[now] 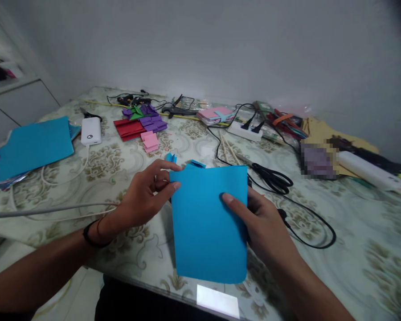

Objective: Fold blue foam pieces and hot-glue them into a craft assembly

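A sheet of blue paper (209, 232) is held up before me, apparently folded, over the near side of the table. My right hand (259, 216) grips its right edge, thumb on the front face and fingers behind. At the upper left corner my left hand (150, 189) pinches the paper between thumb and fingertips. Small folded blue pieces (197, 164) show just beyond the paper's top edge, partly hidden by it. Farther back lie folded paper pieces in red (128, 128), purple (153, 123), green and pink (150, 141).
Blue sheets (36, 145) lie at the left, beside a white power bank (91, 130) with a cable. Scissors (270, 176) and wooden sticks (227, 147) lie right of centre. A power strip (244, 130) with black cords stands behind, near the wall.
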### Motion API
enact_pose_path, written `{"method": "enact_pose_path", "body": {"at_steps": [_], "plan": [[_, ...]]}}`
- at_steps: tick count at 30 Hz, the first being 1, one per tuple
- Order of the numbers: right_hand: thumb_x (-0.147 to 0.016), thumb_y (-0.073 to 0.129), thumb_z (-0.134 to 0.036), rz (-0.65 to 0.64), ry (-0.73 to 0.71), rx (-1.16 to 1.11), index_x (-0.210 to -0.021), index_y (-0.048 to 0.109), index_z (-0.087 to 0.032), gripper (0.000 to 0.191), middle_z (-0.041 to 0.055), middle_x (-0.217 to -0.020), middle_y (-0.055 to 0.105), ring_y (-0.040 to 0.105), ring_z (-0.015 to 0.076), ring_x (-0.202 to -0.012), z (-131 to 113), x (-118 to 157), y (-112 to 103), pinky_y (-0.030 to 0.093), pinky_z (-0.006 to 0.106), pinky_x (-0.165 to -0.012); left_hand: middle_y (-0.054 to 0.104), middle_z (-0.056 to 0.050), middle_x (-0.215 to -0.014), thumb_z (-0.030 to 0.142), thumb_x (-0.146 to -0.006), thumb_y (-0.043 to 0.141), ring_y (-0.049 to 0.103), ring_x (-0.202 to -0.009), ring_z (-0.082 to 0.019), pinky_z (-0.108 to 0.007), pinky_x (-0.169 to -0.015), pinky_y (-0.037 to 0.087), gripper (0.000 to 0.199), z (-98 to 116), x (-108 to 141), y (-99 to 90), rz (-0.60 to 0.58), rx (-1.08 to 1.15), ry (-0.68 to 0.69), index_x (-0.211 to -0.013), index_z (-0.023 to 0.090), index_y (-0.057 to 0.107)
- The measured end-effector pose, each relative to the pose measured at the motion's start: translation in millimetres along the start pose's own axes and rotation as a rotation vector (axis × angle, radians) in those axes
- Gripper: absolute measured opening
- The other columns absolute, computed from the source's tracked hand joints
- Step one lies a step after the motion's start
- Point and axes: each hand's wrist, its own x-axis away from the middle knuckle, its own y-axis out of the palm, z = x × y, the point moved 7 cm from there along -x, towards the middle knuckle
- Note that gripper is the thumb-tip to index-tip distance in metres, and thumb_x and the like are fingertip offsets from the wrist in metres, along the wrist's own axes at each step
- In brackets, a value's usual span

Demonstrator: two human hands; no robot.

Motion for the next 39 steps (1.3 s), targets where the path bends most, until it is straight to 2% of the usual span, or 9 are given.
{"method": "enact_pose_path", "body": {"at_steps": [8, 12, 15, 19, 23, 28, 31, 35, 39], "plan": [[-0.08, 0.085, -0.059, -0.041, -0.049, -0.01, -0.114, 0.075, -0.024, 0.049, 0.0068, -0.104, 0.08, 0.072, 0.025, -0.086, -3, -4, -2, 0.059, 0.034, -0.071, 0.03, 0.011, -0.062, 0.017, -0.096, 0.065, 0.03, -0.053, -0.008, -0.021, -0.049, 0.029, 0.02, 0, 0, 1.0, -0.02, -0.039, -0.012, -0.116, 0.018, 0.063], [-0.082, 0.084, -0.055, -0.034, -0.104, -0.08, -0.092, 0.074, -0.023, 0.035, 0.0, -0.077, 0.069, 0.06, 0.0152, -0.065, -4, -7, -10, 0.049, 0.025, -0.057, 0.034, 0.011, -0.062, 0.015, -0.095, 0.067, 0.032, -0.053, -0.007, -0.02, -0.049, 0.027, 0.02, 5, 1, 0.3, -0.025, -0.107, 0.036, -0.114, 0.018, 0.065], [-0.084, 0.084, -0.05, -0.051, -0.108, -0.118, -0.088, 0.072, -0.022, 0.031, -0.0028, -0.069, 0.06, 0.049, 0.0111, -0.059, -4, -9, -13, 0.041, 0.023, -0.053, 0.037, 0.01, -0.063, 0.015, -0.094, 0.068, 0.034, -0.053, -0.006, -0.019, -0.049, 0.028, 0.021, 7, 2, -1.2, -0.022, -0.141, 0.045, -0.115, 0.02, 0.066], [-0.085, 0.082, -0.05, -0.057, -0.151, -0.087, -0.082, 0.068, -0.02, 0.033, -0.0052, -0.063, 0.048, 0.039, 0.0096, -0.056, -10, -8, -13, 0.033, 0.022, -0.051, 0.039, 0.01, -0.064, 0.017, -0.096, 0.068, 0.036, -0.054, -0.006, -0.018, -0.049, 0.03, 0.023, 6, 2, -2.1, -0.032, -0.146, 0.025, -0.117, 0.023, 0.066], [-0.087, 0.079, -0.054, -0.035, -0.223, -0.016, -0.083, 0.068, -0.02, 0.036, -0.005, -0.063, 0.046, 0.038, 0.0104, -0.057, -20, -7, -14, 0.031, 0.023, -0.051, 0.043, 0.009, -0.065, 0.016, -0.095, 0.069, 0.039, -0.053, -0.006, -0.018, -0.048, 0.031, 0.022, 8, 1, -2.4, -0.037, -0.16, 0.034, -0.115, 0.024, 0.067], [-0.089, 0.078, -0.051, 0.034, -0.3, 0.038, -0.068, 0.055, -0.021, 0.043, -0.0073, -0.059, 0.033, 0.028, 0.01, -0.056, -27, -6, -20, 0.025, 0.025, -0.05, 0.045, 0.008, -0.063, 0.019, -0.096, 0.07, 0.042, -0.053, -0.007, -0.018, -0.048, 0.033, 0.021, 5, 0, -3.6, -0.057, -0.085, -0.019, -0.116, 0.024, 0.068], [-0.088, 0.078, -0.052, 0.023, -0.291, 0.031, -0.067, 0.052, -0.022, 0.045, -0.008, -0.058, 0.032, 0.026, 0.0098, -0.055, -26, -6, -21, 0.024, 0.026, -0.05, 0.047, 0.007, -0.062, 0.022, -0.096, 0.071, 0.045, -0.053, -0.008, -0.019, -0.047, 0.034, 0.021, 2, -1, -4.6, -0.071, -0.047, -0.046, -0.118, 0.024, 0.069], [-0.088, 0.077, -0.053, -0.007, -0.295, 0.013, -0.074, 0.06, -0.021, 0.039, -0.008, -0.058, 0.034, 0.027, 0.0097, -0.055, -26, -6, -19, 0.023, 0.026, -0.05, 0.054, 0.005, -0.065, 0.024, -0.096, 0.071, 0.051, -0.054, -0.01, -0.02, -0.048, 0.04, 0.03, 2, -2, -4.6, -0.105, -0.077, -0.037, -0.126, 0.025, 0.071], [-0.088, 0.077, -0.052, 0.008, -0.307, 0.022, -0.076, 0.063, -0.021, 0.037, -0.0074, -0.058, 0.037, 0.029, 0.0101, -0.055, -28, -8, -20, 0.022, 0.026, -0.05, 0.053, 0.007, -0.062, 0.02, -0.095, 0.072, 0.052, -0.052, -0.007, -0.018, -0.047, 0.041, 0.027, 5, -3, -5.6, -0.113, -0.142, 0.003, -0.121, 0.026, 0.075]]}}
